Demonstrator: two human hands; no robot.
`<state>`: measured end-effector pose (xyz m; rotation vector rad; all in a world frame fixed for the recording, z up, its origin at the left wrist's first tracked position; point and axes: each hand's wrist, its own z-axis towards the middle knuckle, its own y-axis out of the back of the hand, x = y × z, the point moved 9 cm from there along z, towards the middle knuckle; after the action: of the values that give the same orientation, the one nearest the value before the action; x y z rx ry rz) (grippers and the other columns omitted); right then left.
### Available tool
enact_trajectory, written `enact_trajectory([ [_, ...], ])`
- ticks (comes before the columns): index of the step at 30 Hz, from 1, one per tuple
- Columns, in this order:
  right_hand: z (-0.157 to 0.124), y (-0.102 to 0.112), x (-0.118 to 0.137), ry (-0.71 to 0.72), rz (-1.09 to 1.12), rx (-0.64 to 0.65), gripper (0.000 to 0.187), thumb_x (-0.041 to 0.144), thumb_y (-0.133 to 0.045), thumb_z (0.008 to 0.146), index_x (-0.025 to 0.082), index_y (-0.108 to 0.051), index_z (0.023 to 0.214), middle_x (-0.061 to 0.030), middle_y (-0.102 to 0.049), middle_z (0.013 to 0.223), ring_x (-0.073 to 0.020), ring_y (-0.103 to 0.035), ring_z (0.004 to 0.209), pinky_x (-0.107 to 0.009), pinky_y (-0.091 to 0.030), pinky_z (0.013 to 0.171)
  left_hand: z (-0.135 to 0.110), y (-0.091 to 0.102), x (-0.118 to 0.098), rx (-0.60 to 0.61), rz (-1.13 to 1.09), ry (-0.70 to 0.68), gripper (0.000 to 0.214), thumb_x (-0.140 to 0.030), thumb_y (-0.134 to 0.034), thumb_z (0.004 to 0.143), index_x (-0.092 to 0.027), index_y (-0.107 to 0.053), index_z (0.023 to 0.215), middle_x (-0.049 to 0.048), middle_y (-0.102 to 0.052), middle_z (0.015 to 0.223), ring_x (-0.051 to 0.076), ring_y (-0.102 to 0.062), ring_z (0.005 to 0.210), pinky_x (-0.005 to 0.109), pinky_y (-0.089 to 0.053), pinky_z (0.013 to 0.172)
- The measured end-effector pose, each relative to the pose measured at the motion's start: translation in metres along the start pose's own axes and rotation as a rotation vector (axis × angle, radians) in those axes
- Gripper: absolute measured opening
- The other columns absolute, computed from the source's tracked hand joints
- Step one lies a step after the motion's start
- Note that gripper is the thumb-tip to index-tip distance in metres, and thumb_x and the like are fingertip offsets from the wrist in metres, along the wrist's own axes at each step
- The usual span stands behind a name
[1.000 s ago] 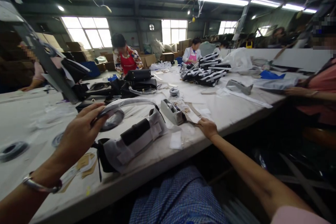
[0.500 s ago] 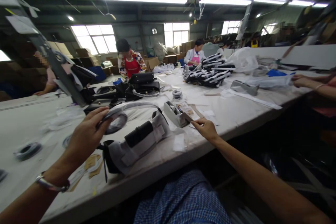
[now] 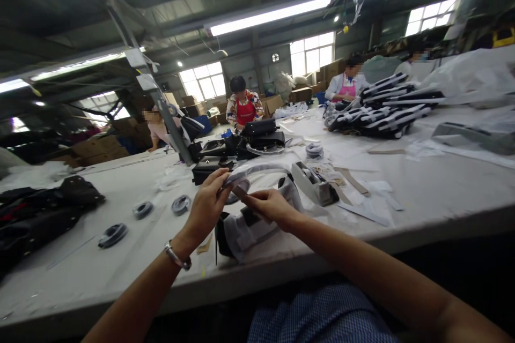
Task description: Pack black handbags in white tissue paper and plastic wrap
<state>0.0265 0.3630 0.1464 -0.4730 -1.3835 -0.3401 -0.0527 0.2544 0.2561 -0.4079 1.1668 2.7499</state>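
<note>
My left hand (image 3: 206, 201) is closed on a bag strap (image 3: 263, 168) wrapped in clear plastic, which arches over a black handbag (image 3: 250, 231) partly covered in white wrapping. Between the fingertips of my right hand (image 3: 276, 207) is a short strip of brown tape (image 3: 240, 193). The strip meets the wrapped strap just beside my left fingers; whether it sticks there I cannot tell. Both hands are above the bag and hide part of it. A grey tape dispenser (image 3: 309, 185) stands right of the bag.
Coiled wrapped straps (image 3: 113, 236) lie at the left, near dark bags (image 3: 48, 203). Black handbags (image 3: 257, 139) are stacked beyond my hands. A heap of wrapped black-and-white pieces (image 3: 386, 107) sits at the back right. Co-workers (image 3: 244, 107) stand across the table (image 3: 434, 187).
My right hand has moved left from the tape dispenser to the strap, bringing the tape strip. My left hand still grips the strap. The view has swung left.
</note>
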Motion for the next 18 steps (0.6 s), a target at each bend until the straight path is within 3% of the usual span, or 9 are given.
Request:
enact_trajectory([
  [2, 0.011, -0.008, 0.002, 0.002, 0.119, -0.043, 0.056, 0.069, -0.082, 0.062, 0.015, -0.067, 0.067, 0.0026, -0.05, 0.053, -0.0093, -0.037, 0.047, -0.024, -0.024, 0.044, -0.002, -0.001, -0.003, -0.008, 0.006, -0.017, 0.036, -0.037, -0.048, 0.097, -0.016, -0.061, 0.124, 0.012, -0.056, 0.138, 0.025, -0.052, 0.129, 0.043, -0.042, 0.112],
  [5, 0.019, -0.017, 0.006, -0.005, 0.34, -0.105, 0.044, 0.051, -0.088, 0.057, 0.015, -0.069, 0.073, 0.0023, -0.054, 0.058, -0.0107, -0.045, 0.054, -0.023, -0.035, 0.05, -0.004, 0.0, -0.005, -0.03, 0.023, -0.037, 0.035, -0.034, -0.049, 0.098, -0.017, -0.06, 0.126, 0.0117, -0.056, 0.138, 0.025, -0.052, 0.129, 0.042, -0.043, 0.112],
  [10, 0.012, -0.035, 0.022, -0.058, 0.602, 0.02, 0.023, 0.019, -0.077, 0.058, 0.014, -0.071, 0.079, -0.0013, -0.066, 0.076, -0.0143, -0.057, 0.07, -0.022, -0.045, 0.061, -0.003, -0.001, -0.003, -0.027, 0.011, -0.03, 0.035, -0.034, -0.05, 0.098, -0.016, -0.059, 0.127, 0.0113, -0.057, 0.137, 0.024, -0.051, 0.129, 0.042, -0.041, 0.113],
  [14, 0.006, -0.04, 0.033, -0.115, 0.689, 0.057, 0.02, 0.031, -0.076, 0.074, 0.014, -0.072, 0.084, -0.0014, -0.067, 0.076, -0.014, -0.058, 0.068, -0.021, -0.046, 0.058, -0.004, 0.001, -0.004, -0.062, 0.012, -0.035, 0.034, -0.032, -0.05, 0.099, -0.017, -0.059, 0.128, 0.0107, -0.058, 0.136, 0.024, -0.052, 0.127, 0.042, -0.042, 0.112],
  [18, 0.004, -0.037, 0.032, -0.16, 0.616, -0.062, 0.019, 0.032, -0.078, 0.082, 0.014, -0.073, 0.085, 0.0005, -0.065, 0.068, -0.0107, -0.053, 0.055, -0.019, -0.043, 0.049, -0.01, 0.001, -0.014, -0.093, 0.033, -0.092, 0.031, -0.025, -0.051, 0.098, -0.018, -0.059, 0.127, 0.0106, -0.059, 0.135, 0.024, -0.052, 0.125, 0.044, -0.043, 0.11],
])
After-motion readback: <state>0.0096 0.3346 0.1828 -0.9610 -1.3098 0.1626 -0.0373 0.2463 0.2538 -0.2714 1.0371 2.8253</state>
